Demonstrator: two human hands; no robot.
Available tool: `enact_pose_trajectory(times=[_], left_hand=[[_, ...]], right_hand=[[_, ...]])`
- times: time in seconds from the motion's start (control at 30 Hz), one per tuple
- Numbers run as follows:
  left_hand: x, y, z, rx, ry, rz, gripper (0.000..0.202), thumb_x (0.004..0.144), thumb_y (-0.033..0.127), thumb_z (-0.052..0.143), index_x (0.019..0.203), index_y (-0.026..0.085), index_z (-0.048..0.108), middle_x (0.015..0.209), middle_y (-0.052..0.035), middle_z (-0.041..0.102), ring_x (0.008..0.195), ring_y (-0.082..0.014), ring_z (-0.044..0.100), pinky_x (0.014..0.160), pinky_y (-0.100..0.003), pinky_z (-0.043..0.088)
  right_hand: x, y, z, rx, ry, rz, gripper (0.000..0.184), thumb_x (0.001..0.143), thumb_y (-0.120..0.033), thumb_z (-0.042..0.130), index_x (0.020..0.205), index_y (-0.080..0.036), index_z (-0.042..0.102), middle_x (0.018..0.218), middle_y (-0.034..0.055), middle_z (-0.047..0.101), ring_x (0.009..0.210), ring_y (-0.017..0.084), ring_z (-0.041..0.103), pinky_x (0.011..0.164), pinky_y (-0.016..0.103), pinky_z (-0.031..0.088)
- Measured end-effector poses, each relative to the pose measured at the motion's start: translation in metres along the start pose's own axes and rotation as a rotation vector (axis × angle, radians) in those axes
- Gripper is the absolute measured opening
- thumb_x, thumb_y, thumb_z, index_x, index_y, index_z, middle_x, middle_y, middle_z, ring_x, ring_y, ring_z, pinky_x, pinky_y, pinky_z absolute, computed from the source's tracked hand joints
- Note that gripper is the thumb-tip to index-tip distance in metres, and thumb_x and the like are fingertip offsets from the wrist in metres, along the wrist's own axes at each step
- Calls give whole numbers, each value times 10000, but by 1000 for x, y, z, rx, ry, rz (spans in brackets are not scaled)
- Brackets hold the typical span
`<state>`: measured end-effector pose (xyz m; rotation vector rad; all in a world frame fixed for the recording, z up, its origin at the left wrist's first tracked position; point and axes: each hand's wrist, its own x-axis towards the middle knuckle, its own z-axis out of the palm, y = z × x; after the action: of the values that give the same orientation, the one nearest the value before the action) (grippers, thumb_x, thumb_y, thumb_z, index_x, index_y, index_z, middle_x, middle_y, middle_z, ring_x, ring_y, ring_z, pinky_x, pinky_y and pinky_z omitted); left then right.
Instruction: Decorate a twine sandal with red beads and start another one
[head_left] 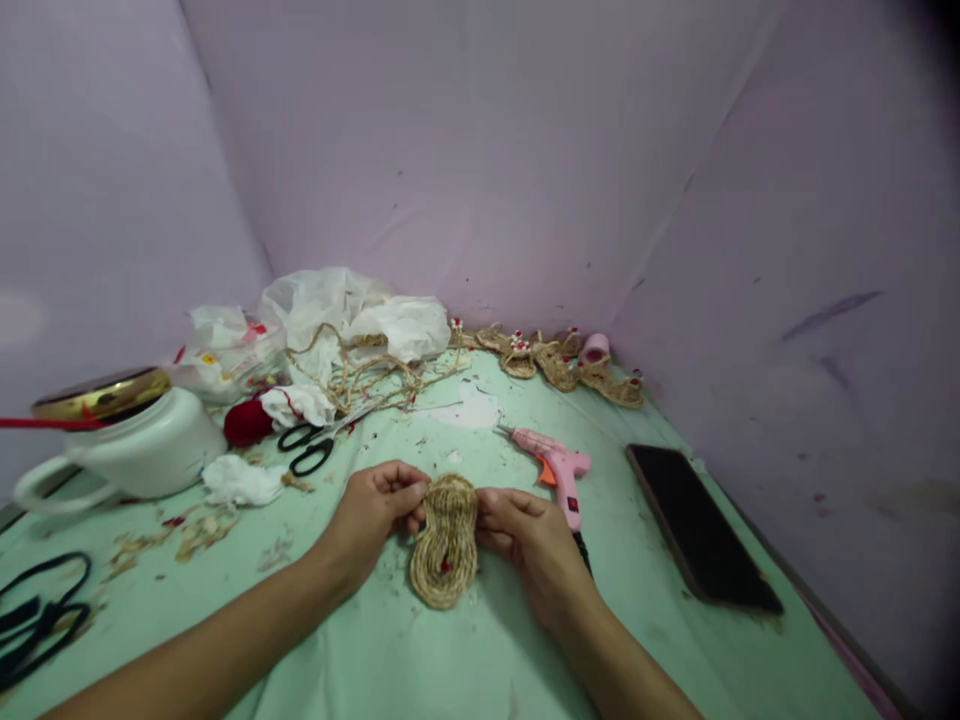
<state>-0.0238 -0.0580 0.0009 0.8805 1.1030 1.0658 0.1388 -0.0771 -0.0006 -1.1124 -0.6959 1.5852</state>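
A small slipper of coiled jute rope (444, 545) is held just above the green tablecloth, with a red spot near its lower end. My left hand (382, 510) pinches its upper left edge between thumb and fingers. On the opposite side, my right hand (529, 535) is closed on the upper right edge. Just beyond my right hand lies a pink glue gun (551, 460) with an orange trigger, its nozzle pointing left and away. Black-handled scissors (311, 448) rest beyond my left hand.
At left stand a white mug (161, 450) with a gold lid and a red yarn ball (247, 424). Plastic bags (322, 305) and loose jute strands (352, 375) lie behind. Several small jute slippers (555, 362) line the back right. A phone (701, 525) lies right; a black cord (41, 620) lies left.
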Motion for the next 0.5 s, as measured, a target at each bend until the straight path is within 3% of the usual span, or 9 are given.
enact_pose_trajectory(times=[0.2,0.37,0.5], left_hand=[[-3,3,1,-28,-19,-18,198,581,242,710,648,120,570,455,35,541,406,-62,472,413,-173,361],[-4,4,-1,-50,-51,8,272,499,169,736,716,125,579,578,25,587,473,-65,497,445,-177,389],[-4,3,-1,-45,-33,11,244,508,145,720,697,135,566,567,39,572,463,-55,483,446,-173,374]], right_hand=[[-1,1,3,-11,69,5,298,466,-297,814,655,-111,677,607,41,664,569,156,615,632,314,506],[-1,3,4,-5,90,-1,306,455,-297,810,673,-123,683,624,39,676,578,154,625,614,300,510],[-2,2,4,-7,80,-1,304,446,-295,811,663,-119,691,607,36,674,564,148,622,625,303,514]])
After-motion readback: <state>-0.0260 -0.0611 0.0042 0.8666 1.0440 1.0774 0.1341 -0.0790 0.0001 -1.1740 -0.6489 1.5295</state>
